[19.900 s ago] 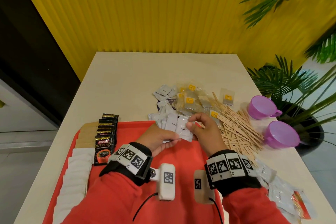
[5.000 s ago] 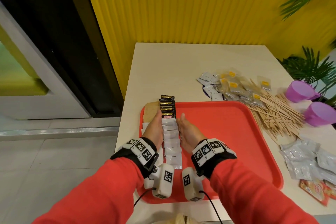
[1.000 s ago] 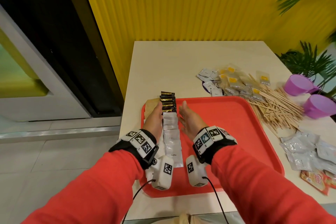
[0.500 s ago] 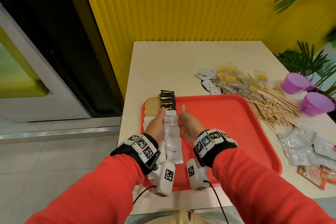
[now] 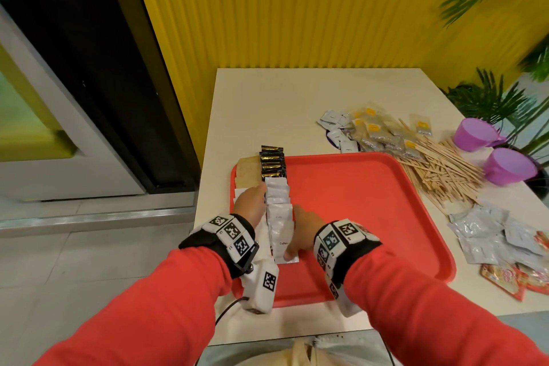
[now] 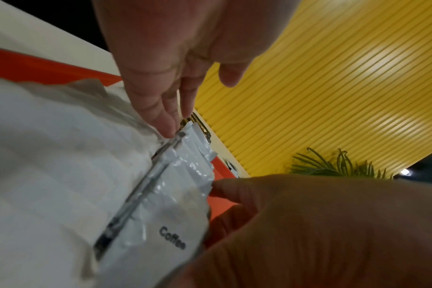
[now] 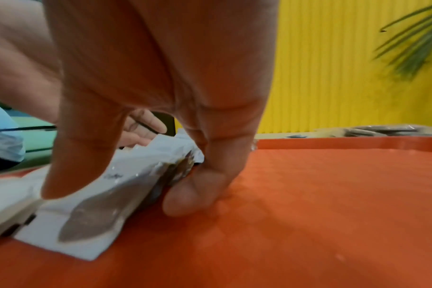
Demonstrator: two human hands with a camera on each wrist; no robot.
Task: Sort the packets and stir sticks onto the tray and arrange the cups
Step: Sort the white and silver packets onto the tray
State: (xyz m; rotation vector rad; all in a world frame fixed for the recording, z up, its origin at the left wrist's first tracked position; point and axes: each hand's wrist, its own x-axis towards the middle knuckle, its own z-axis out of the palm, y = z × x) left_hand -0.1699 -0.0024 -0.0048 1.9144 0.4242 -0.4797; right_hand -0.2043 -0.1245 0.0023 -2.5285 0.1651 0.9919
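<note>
**Hands slide down the row of white coffee packets**

Since half a second ago the right hand (image 5: 300,235) has moved toward the near end of the row of white coffee packets (image 5: 279,217), and its thumb and fingers now pinch the nearest packet. The left hand (image 5: 251,202) lies with straight fingers against the left side of the row. The row runs with its long axis from near to far on the left part of the red tray (image 5: 371,217), and it continues into the black and gold packets (image 5: 271,162). Beside the tray, on the table (image 5: 282,104), lie the stir sticks (image 5: 439,172), loose packets (image 5: 490,235) and two purple cups (image 5: 505,165).
</note>
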